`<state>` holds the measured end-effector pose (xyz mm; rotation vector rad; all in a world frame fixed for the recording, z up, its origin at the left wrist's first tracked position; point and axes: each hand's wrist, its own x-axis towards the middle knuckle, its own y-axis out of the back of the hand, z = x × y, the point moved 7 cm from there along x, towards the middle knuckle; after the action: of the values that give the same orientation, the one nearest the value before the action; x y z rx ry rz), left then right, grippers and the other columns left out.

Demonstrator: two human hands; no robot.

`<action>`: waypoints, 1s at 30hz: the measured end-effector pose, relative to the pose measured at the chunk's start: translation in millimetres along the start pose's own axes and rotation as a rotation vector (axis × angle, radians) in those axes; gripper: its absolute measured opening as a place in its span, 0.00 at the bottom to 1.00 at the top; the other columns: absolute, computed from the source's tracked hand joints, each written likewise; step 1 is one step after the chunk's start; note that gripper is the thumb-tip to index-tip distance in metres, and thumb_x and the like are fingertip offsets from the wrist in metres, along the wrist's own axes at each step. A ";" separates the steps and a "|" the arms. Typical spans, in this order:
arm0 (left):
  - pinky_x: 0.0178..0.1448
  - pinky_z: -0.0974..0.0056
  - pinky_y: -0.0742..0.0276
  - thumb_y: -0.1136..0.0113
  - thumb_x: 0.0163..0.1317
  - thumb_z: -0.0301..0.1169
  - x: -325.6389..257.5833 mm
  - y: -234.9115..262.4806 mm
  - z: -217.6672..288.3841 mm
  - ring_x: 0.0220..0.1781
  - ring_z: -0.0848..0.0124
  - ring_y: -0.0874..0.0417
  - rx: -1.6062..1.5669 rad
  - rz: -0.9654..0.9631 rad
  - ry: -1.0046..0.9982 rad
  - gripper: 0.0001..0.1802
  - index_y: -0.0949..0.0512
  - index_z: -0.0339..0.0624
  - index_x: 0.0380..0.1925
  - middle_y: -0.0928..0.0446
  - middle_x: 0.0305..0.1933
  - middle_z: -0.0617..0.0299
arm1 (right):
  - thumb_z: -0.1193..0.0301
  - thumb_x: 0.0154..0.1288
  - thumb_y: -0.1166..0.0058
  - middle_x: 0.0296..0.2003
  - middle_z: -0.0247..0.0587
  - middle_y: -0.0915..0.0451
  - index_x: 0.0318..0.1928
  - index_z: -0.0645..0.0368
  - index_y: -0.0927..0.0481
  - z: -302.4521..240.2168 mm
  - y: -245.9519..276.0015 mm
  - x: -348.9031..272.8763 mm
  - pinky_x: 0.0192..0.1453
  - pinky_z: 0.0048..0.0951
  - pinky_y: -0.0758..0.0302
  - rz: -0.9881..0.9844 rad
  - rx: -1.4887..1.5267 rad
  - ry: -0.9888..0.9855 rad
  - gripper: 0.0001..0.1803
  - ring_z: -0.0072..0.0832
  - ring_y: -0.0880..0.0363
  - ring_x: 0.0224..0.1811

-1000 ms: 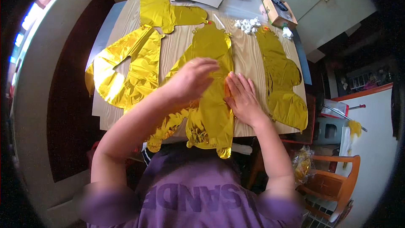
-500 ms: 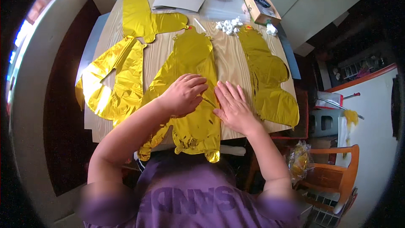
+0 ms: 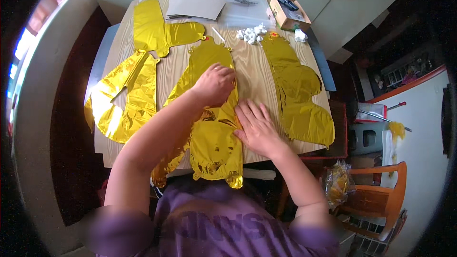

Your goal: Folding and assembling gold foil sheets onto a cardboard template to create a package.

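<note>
In front of me lies a flat, uninflated gold foil balloon (image 3: 216, 147), its near end hanging at the table edge. My left hand (image 3: 216, 84) is closed at its right side, halfway up, fingers bent together on the foil; the fingertips are partly hidden. Closer to me, my right hand (image 3: 257, 128) rests flat with its fingers stretched out, touching the same balloon's right edge and the tabletop. Creases run across the foil between the hands. Another flat gold balloon (image 3: 300, 88) lies to the right, while a triangular one (image 3: 143, 90) and an angular one (image 3: 150, 26) lie left.
On the wooden table (image 3: 252, 76), grey-white sheets (image 3: 195, 7), a clear plastic sheet (image 3: 245, 12), several small white pieces (image 3: 250, 34) and a thin white stick (image 3: 218, 34) lie at the back. A wooden box (image 3: 290, 14) holds a dark object. A wooden chair (image 3: 381, 195) stands right.
My left hand has moved farther up along the balloon's right side. My right hand stays flat at the edge. The whole view has shifted slightly.
</note>
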<state>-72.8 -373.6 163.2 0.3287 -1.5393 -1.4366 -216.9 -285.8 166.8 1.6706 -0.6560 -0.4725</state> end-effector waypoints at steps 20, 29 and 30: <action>0.56 0.52 0.25 0.38 0.61 0.34 -91.3 110.1 4.0 0.52 0.49 0.22 -0.396 0.190 0.437 0.16 0.21 0.38 0.46 0.23 0.50 0.46 | 0.54 0.66 0.45 0.71 0.51 0.40 0.68 0.63 0.38 -1.2 19.5 3.4 0.78 0.47 0.53 -0.023 0.007 0.033 0.38 0.45 0.45 0.74; 0.48 0.60 0.22 0.46 0.70 0.51 -339.4 81.6 180.5 0.41 0.66 0.18 -2.112 -0.075 1.822 0.25 0.27 0.43 0.55 0.19 0.43 0.59 | 0.52 0.65 0.43 0.69 0.51 0.38 0.68 0.53 0.34 -15.3 27.0 17.1 0.76 0.48 0.48 0.039 0.109 0.117 0.35 0.48 0.43 0.73; 0.50 0.59 0.23 0.47 0.70 0.51 -339.5 78.4 173.6 0.43 0.65 0.18 -2.111 0.076 1.820 0.26 0.29 0.44 0.56 0.20 0.44 0.58 | 0.53 0.64 0.42 0.68 0.51 0.37 0.67 0.54 0.32 -17.6 24.2 16.5 0.76 0.49 0.48 0.025 0.098 0.133 0.34 0.48 0.42 0.72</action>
<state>-7.3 6.0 106.8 0.0580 1.4696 -1.0978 -197.3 -286.3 194.7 1.7677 -0.6089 -0.3123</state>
